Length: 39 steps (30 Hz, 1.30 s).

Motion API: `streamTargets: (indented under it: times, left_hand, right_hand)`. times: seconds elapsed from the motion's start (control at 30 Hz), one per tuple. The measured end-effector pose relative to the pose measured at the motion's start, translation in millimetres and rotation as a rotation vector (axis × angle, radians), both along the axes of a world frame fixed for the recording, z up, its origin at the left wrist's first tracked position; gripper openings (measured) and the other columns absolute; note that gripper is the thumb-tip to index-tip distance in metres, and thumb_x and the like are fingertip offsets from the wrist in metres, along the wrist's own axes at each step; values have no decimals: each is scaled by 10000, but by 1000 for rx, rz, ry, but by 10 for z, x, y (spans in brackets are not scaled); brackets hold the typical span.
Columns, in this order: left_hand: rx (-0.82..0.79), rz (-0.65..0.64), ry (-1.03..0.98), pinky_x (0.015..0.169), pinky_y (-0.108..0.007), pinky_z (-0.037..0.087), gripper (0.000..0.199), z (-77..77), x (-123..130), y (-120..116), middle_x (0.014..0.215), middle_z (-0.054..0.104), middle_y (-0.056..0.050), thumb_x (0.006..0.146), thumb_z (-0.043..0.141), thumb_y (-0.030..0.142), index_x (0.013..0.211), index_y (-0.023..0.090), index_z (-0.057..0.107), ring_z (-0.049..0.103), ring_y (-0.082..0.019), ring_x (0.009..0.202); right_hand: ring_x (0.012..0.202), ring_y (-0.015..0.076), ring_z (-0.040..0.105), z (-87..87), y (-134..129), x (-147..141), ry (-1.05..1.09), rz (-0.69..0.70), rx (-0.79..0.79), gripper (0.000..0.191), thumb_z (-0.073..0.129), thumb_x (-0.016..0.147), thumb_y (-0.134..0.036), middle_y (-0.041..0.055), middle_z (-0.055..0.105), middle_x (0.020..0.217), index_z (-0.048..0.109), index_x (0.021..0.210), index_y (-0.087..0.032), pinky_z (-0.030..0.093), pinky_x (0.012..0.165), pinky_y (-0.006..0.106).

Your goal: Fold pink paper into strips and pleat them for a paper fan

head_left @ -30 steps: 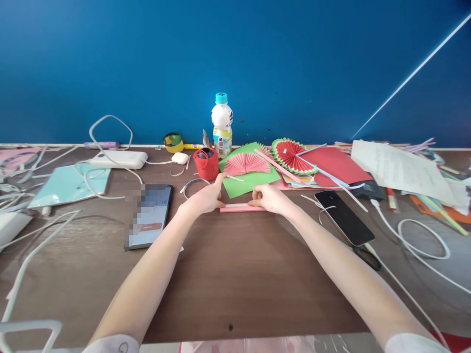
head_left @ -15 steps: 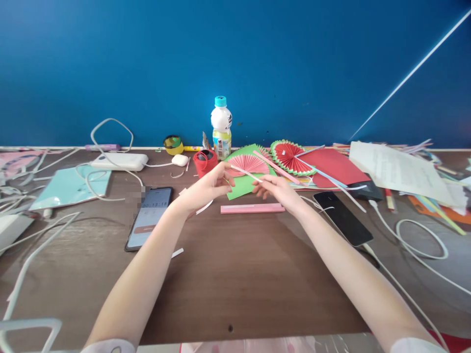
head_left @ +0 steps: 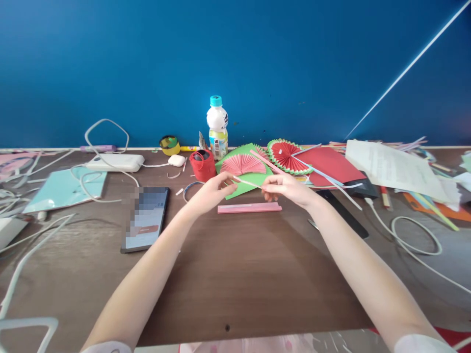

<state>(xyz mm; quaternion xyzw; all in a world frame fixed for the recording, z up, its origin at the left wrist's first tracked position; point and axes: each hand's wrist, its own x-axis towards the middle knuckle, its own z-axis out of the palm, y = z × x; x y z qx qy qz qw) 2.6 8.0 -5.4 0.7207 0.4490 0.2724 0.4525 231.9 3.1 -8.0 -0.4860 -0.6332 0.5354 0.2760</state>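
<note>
Both hands have come up from the pink folded strip [head_left: 250, 208] they were on a second ago, and a thin white strip [head_left: 247, 183] now spans the gap between them, above the table [head_left: 235, 274]. Farthest left among the clutter, a pale teal sheet [head_left: 69, 186] lies under loops of white cable, with a white power bank [head_left: 123, 163] just beyond it. Next comes a phone [head_left: 147, 218] with a lit screen, close beside the left forearm. Behind it sit a white case [head_left: 177, 161] and a yellow tape roll [head_left: 171, 146], then a red container [head_left: 204, 169] and an upright bottle [head_left: 218, 127]. The left hand [head_left: 212, 193] has its forefinger at the strip's left end, thumb a little apart; whether it grips, I cannot tell. Beyond the white strip, a pink pleated fan [head_left: 243, 165] rests on green paper [head_left: 240, 190]. The right hand [head_left: 289, 189] pinches the strip's right end, fingers curled. Behind it lie a red-and-green fan [head_left: 285, 157] and a red sheet [head_left: 333, 164]. The right forearm hides part of a dark phone [head_left: 344, 213]; farther right lies a white sheet [head_left: 393, 166].
</note>
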Motion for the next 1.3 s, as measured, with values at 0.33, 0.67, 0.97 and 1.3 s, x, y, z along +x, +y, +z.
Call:
streamTargets:
  times: [0.33,0.67,0.97,1.3]
  left_hand:
    - [109,-26,243,642,-233,420,186,-403,289,-87,728,594,21,704,521,172,885,198,553,534,-114,663]
    - [53,-51,391,636,-247,428,277,-290,15,-13,784,607,18,650,554,184,925,205,538,564,-134,687]
    - [137,34,363,805,-294,408,337,-302,311,-87,804,582,-45,820,405,351,738,175,681,549,-171,804]
    - [119,63,463,825,-355,359,275,-288,359,-140,805,584,-36,778,428,285,614,191,628,491,-211,893]
  right_hand:
    - [616,129,622,-104,34,272,-315,110,-74,215,556,762,-328,40,657,641,592,646,-149,380,502,216]
    - [574,107,587,-173,40,68,-126,201,-77,248,570,763,-378,51,658,729,577,705,-137,446,526,236]
    - [508,76,482,-27,38,259,-347,192,-9,286,559,753,-421,8,621,656,600,652,-157,334,502,221]
    - [523,90,479,-10,36,282,-359,221,-33,289,617,692,-419,0,598,616,563,566,-164,373,555,244]
